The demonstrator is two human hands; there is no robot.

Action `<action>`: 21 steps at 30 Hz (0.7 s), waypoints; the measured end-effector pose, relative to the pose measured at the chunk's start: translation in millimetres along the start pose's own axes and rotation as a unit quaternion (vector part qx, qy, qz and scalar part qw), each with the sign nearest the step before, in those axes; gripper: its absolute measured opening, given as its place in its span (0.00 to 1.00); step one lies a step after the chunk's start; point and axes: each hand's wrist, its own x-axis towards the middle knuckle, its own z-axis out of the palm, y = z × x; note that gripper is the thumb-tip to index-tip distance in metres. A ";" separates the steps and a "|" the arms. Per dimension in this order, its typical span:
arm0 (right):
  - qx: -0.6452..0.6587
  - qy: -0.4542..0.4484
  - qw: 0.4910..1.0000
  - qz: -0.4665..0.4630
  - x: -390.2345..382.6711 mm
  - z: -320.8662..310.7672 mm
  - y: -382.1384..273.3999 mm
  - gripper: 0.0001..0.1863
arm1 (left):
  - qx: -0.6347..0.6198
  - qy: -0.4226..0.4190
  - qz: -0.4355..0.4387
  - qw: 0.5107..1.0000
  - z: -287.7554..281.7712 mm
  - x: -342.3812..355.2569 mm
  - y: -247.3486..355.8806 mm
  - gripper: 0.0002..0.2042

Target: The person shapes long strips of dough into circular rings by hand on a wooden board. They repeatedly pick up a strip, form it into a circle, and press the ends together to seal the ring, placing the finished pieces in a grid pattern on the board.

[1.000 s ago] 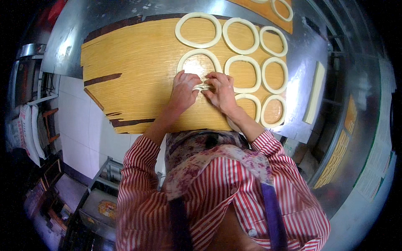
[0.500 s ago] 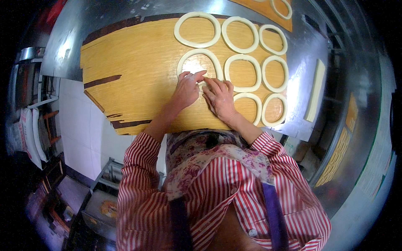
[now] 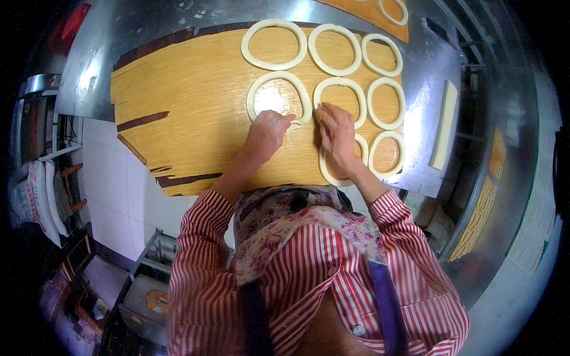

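My left hand [image 3: 267, 135] is closed on the near edge of a pale dough ring [image 3: 278, 77], thumb and fingers pinching where its ends meet. To the right, my right hand [image 3: 337, 135] is over the left side of another dough ring [image 3: 360, 98]. Its fingers are loosely bent and nothing shows in them; their tips are partly hidden. Several more dough rings, such as one at the top [image 3: 274, 24], lie in rows on the yellow wooden board [image 3: 190, 107]. My right wrist passes over the nearest ring [image 3: 363, 145] of the middle column.
The board lies on a shiny metal table [image 3: 95, 83]. A long pale dough strip [image 3: 444, 124] is at the table's right. Beyond the far edge, a second board [image 3: 374, 7] bears more rings. A tray [image 3: 478, 216] of yellowish pieces stands at the right.
My right hand has moved right, away from my left hand and the ring. My left hand has shifted slightly nearer and now pinches the ring's near edge.
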 end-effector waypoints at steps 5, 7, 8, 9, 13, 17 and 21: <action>-0.002 0.017 0.999 0.044 38.6 22.7 10.7 0.17 | 0.119 -0.025 0.141 0.982 5.5 -35.4 9.2 0.25; -0.028 -0.021 0.998 0.059 56.7 29.9 8.0 0.18 | 0.090 -0.015 0.132 0.987 4.3 -42.1 8.2 0.26; -0.049 -0.052 0.995 0.076 66.3 30.0 3.6 0.20 | 0.074 -0.010 0.128 0.989 1.4 -42.1 8.1 0.27; -0.071 -0.083 0.990 0.093 74.7 31.1 0.8 0.21 | 0.081 0.046 0.055 0.994 -2.4 -37.5 4.3 0.27; -0.094 -0.087 0.985 0.118 92.6 47.1 3.3 0.19 | 0.108 0.139 -0.196 0.965 -33.4 9.6 -13.7 0.26; 0.009 -0.130 0.971 0.201 103.4 42.7 3.6 0.15 | 0.047 0.096 -0.232 0.967 -36.9 31.0 -35.6 0.18; 0.178 -0.129 0.942 0.255 115.9 0.0 0.1 0.15 | -0.460 0.129 -0.337 0.811 -73.4 43.8 -18.4 0.13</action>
